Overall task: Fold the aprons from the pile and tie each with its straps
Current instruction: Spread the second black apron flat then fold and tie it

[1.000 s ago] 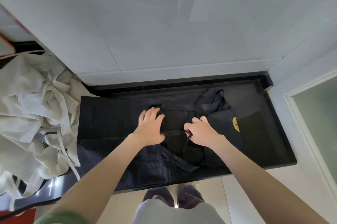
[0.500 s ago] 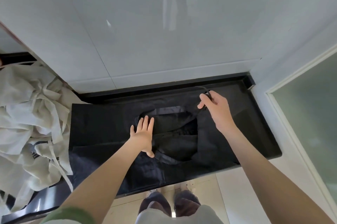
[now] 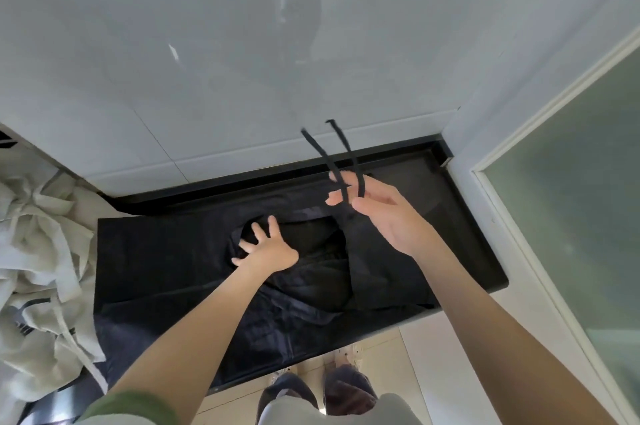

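A black apron (image 3: 180, 272) lies spread and partly folded on the black counter (image 3: 464, 251). My left hand (image 3: 266, 248) presses flat on the folded middle of it, fingers spread. My right hand (image 3: 377, 210) is raised above the counter's back right part and holds two black straps (image 3: 334, 161) between its fingers. The strap ends stick up in front of the white wall. A pile of cream aprons (image 3: 38, 272) lies at the left end of the counter.
A white tiled wall (image 3: 242, 61) rises directly behind the counter. A frosted glass panel in a white frame (image 3: 568, 216) stands at the right. The counter's front edge runs just above my shoes (image 3: 346, 386) on the tiled floor.
My right hand has lifted off the apron, drawing the two straps up and away toward the wall. My left hand stays pressed on the fold, shifted slightly left.
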The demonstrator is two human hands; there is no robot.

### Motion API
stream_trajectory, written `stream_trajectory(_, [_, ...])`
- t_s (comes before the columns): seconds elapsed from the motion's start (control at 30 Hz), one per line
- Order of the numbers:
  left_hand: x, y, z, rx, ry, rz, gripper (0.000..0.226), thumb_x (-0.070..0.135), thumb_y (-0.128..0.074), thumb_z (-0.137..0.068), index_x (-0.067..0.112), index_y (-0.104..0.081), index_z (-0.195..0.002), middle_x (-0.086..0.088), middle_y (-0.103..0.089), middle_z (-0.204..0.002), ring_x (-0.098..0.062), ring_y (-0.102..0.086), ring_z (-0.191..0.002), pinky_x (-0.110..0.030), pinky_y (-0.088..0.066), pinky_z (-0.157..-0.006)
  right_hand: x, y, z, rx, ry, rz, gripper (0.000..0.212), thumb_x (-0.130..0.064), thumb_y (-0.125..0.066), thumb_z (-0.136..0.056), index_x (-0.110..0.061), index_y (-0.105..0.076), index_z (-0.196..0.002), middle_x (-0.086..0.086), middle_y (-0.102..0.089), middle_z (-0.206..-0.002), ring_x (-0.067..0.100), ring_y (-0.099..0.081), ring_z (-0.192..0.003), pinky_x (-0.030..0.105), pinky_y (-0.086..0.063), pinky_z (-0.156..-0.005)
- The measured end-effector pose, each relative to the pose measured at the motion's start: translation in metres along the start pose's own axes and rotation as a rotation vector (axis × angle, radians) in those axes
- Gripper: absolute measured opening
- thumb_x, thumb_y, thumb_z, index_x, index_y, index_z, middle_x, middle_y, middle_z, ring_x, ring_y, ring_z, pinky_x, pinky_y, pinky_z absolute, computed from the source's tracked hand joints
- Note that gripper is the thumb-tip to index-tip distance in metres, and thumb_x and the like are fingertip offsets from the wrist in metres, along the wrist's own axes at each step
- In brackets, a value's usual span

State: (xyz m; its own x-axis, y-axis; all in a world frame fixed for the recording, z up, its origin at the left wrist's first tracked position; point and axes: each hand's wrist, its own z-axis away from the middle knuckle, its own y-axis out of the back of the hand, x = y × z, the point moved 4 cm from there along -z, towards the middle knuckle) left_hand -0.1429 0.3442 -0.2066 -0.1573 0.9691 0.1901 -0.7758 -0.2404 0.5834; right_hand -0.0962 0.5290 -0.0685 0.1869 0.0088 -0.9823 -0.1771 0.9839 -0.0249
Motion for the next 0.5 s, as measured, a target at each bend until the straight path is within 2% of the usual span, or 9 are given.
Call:
stream_trajectory(0.03, [-0.003,0.003,-0.002,0.032,0.016,-0.015,0.085,0.036,-0.049,-0.094,0.026,0.011,-0.153,-0.008,0.015,-0.16,-0.043,0.004,-0.145,-0.062,-0.006,-0.115,0.006,0.001,-0.002,-0.036,-0.074,-0.013,0.033,-0.034,-0.049,-0.093,-0.017,-0.065,-0.117,-0.002,-0.069,-0.115,0.014,-0.055,-0.122,0.03,-0.032,-0.109])
stream_trajectory(0.1, [-0.005,0.014,-0.006,0.193,-0.011,-0.11,0.067,0.032,-0.049,-0.093,0.015,-0.018,-0.151,-0.016,-0.013,-0.156,-0.04,-0.015,-0.141,-0.053,-0.017,-0.115,0.033,0.007,-0.011,-0.093,-0.344,0.105,0.061,-0.052,-0.029,-0.098,-0.006,-0.063,-0.12,0.006,-0.065,-0.122,0.019,-0.054,-0.122,0.032,-0.03,-0.113])
stream_trajectory(0.17, [-0.003,0.026,-0.007,0.392,-0.085,-0.166,0.044,0.027,-0.046,-0.094,0.009,-0.044,-0.134,-0.017,-0.037,-0.14,-0.035,-0.033,-0.127,-0.042,-0.032,-0.105,0.075,0.017,-0.014,-0.102,-0.648,0.389,0.066,-0.054,-0.013,-0.102,-0.019,-0.063,-0.127,0.007,-0.064,-0.123,0.019,-0.051,-0.122,0.038,-0.015,-0.12])
stream_trajectory(0.2, [0.001,0.031,-0.007,0.456,-0.127,-0.151,0.036,0.023,-0.045,-0.095,0.009,-0.049,-0.128,-0.015,-0.041,-0.134,-0.034,-0.036,-0.122,-0.039,-0.035,-0.1,0.091,0.025,-0.011,-0.075,-0.724,0.493,0.07,-0.058,-0.009,-0.1,-0.029,-0.071,-0.113,0.0,-0.065,-0.116,0.014,-0.052,-0.116,0.04,-0.008,-0.12])
stream_trajectory(0.23, [0.005,0.034,-0.009,0.496,-0.17,-0.11,0.034,0.018,-0.045,-0.095,0.009,-0.05,-0.126,-0.015,-0.043,-0.131,-0.033,-0.038,-0.119,-0.037,-0.035,-0.098,0.103,0.035,-0.01,-0.027,-0.712,0.536,0.069,-0.059,-0.01,-0.099,-0.031,-0.074,-0.099,-0.005,-0.065,-0.11,0.009,-0.053,-0.108,0.039,-0.013,-0.118])
stream_trajectory(0.27, [0.011,0.036,-0.011,0.515,-0.209,-0.055,0.034,0.014,-0.044,-0.095,0.01,-0.049,-0.128,-0.014,-0.044,-0.131,-0.033,-0.038,-0.119,-0.037,-0.035,-0.097,0.105,0.042,-0.009,0.042,-0.65,0.522,0.061,-0.056,-0.019,-0.101,-0.028,-0.072,-0.097,-0.006,-0.064,-0.108,0.009,-0.055,-0.104,0.034,-0.027,-0.112])
stream_trajectory(0.3, [0.017,0.038,-0.013,0.523,-0.244,-0.008,0.036,0.01,-0.043,-0.095,0.011,-0.048,-0.13,-0.014,-0.044,-0.132,-0.032,-0.038,-0.12,-0.037,-0.034,-0.097,0.107,0.05,-0.009,0.129,-0.573,0.493,0.046,-0.049,-0.03,-0.102,-0.023,-0.068,-0.105,-0.003,-0.062,-0.111,0.012,-0.056,-0.103,0.028,-0.038,-0.101])
stream_trajectory(0.37, [0.03,0.04,-0.019,0.517,-0.318,0.031,0.041,0.007,-0.041,-0.095,0.015,-0.047,-0.134,-0.011,-0.044,-0.137,-0.032,-0.037,-0.125,-0.038,-0.033,-0.099,0.106,0.069,-0.015,0.246,-0.463,0.586,0.03,-0.03,-0.042,-0.102,-0.019,-0.055,-0.126,0.002,-0.058,-0.12,0.015,-0.056,-0.106,0.025,-0.042,-0.09])
stream_trajectory(0.5, [0.055,0.035,-0.034,0.418,-0.412,0.002,0.041,0.012,-0.041,-0.097,0.021,-0.046,-0.137,-0.003,-0.046,-0.142,-0.027,-0.035,-0.131,-0.041,-0.031,-0.104,0.111,0.093,-0.042,0.321,-0.362,0.78,0.055,0.002,-0.04,-0.097,-0.023,-0.035,-0.146,0.007,-0.044,-0.134,0.02,-0.049,-0.116,0.03,-0.043,-0.099])
